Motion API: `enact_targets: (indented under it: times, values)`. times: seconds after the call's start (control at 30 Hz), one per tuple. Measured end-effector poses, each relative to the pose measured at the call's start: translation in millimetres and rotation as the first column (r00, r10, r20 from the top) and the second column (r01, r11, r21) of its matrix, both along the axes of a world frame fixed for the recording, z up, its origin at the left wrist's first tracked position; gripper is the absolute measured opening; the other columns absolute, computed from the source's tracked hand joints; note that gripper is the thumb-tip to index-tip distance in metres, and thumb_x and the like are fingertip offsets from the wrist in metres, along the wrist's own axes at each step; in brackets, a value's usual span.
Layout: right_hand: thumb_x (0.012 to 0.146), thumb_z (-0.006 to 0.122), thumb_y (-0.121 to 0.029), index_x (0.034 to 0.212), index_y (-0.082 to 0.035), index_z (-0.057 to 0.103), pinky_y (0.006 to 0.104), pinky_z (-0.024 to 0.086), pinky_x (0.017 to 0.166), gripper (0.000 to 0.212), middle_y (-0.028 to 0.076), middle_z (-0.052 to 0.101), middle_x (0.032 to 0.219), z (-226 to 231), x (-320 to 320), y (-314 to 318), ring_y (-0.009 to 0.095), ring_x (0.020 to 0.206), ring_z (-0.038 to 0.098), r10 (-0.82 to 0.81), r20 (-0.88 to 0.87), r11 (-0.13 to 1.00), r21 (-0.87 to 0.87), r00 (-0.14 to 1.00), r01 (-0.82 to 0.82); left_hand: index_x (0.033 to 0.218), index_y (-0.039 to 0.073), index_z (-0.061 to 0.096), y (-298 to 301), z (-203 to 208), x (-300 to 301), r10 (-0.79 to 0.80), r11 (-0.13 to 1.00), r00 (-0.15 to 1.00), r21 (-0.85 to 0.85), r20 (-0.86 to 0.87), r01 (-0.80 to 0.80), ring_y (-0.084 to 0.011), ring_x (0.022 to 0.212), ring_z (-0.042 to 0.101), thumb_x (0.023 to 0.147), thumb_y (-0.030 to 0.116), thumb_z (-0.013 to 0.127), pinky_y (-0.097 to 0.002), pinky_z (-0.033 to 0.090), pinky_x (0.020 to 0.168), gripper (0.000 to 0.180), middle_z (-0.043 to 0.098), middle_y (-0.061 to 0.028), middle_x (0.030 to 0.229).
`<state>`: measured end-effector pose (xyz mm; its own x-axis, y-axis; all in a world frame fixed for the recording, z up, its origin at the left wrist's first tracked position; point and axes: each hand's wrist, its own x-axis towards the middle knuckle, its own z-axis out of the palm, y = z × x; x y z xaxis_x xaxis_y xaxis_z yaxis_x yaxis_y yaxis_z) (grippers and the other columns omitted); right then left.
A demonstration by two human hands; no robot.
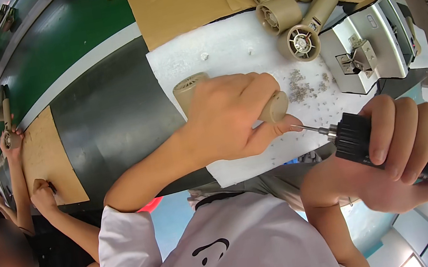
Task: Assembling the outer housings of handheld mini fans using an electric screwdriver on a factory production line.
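The left hand (pixel 231 114) grips the fan (pixel 190 93) over the foam (pixel 170 64), its long axis running left to right, the bare end slightly nearer the person; the right hand (pixel 399 144) is wrapped round the driver (pixel 353 138), whose bit (pixel 311 129) points left; the bit's tip sits right of and a little nearer than that end, beside the left thumb, touching or not I cannot tell; loose screws (pixel 300 88) lie just beyond the tip; the fixture (pixel 367 46) and heaped fans (pixel 279 13) bound the far right; the foam's near edge runs just nearer than the left hand; room opens between that hand and the heap.
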<state>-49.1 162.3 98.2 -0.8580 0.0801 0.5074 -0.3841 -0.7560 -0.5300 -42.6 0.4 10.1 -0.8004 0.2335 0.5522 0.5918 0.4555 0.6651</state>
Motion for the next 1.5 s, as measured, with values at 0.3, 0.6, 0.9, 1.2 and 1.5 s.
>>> enact_targets:
  times: [0.3,0.6,0.9,1.2,1.5]
  values:
    - [0.09,0.051,-0.045,0.112,-0.003,0.051,0.0252,0.037,0.05,0.048,-0.002,0.049,0.064,-12,0,-6,0.01,0.054,0.044,0.058,-0.101,0.988,0.151,0.993,-0.042,0.079,0.006,0.055,-5,0,3,-0.067,0.993,0.994,-0.096,0.087,0.076,-0.0237,0.044,0.048,0.07,0.029,0.077,-0.0323,0.036,0.041,0.033,0.051,-0.0043,0.057]
    - [0.087,0.058,-0.046,0.118,-0.002,0.049,0.0247,0.036,0.053,0.054,-0.002,0.05,0.066,-20,-4,-2,0.009,0.056,0.044,0.127,-0.073,0.987,0.111,0.989,-0.118,0.074,0.006,0.052,-2,2,1,-0.061,0.997,0.992,-0.042,0.114,0.066,-0.0262,0.044,0.048,0.074,0.04,0.075,-0.035,0.037,0.041,0.041,0.05,-0.0057,0.054]
    - [0.087,0.06,-0.04,0.115,-0.001,0.05,0.025,0.036,0.053,0.049,-0.003,0.05,0.066,-15,-6,6,0.009,0.057,0.045,0.126,-0.097,0.985,0.13,0.987,-0.113,0.077,0.006,0.055,-2,4,1,-0.113,0.992,0.978,-0.033,0.178,0.12,-0.0247,0.045,0.049,0.073,0.031,0.078,-0.0325,0.037,0.042,0.034,0.051,-0.0049,0.057]
    - [0.086,0.061,-0.039,0.112,-0.003,0.052,0.024,0.036,0.053,0.046,-0.003,0.051,0.064,-19,-8,0,0.008,0.056,0.045,0.17,-0.042,0.979,0.122,0.985,-0.163,0.077,0.006,0.055,-3,3,1,-0.136,0.985,0.969,-0.08,0.205,0.155,-0.0246,0.046,0.05,0.076,0.03,0.073,-0.0333,0.038,0.042,0.03,0.052,-0.0047,0.058]
    - [0.086,0.055,-0.042,0.108,-0.004,0.053,0.0235,0.036,0.053,0.043,-0.003,0.049,0.062,-20,-12,0,0.008,0.054,0.044,0.201,-0.017,0.976,0.084,0.979,-0.199,0.075,0.007,0.055,-4,3,-1,-0.152,0.984,0.964,-0.062,0.218,0.169,-0.0242,0.044,0.049,0.075,0.031,0.074,-0.0332,0.037,0.041,0.03,0.052,-0.0042,0.055]
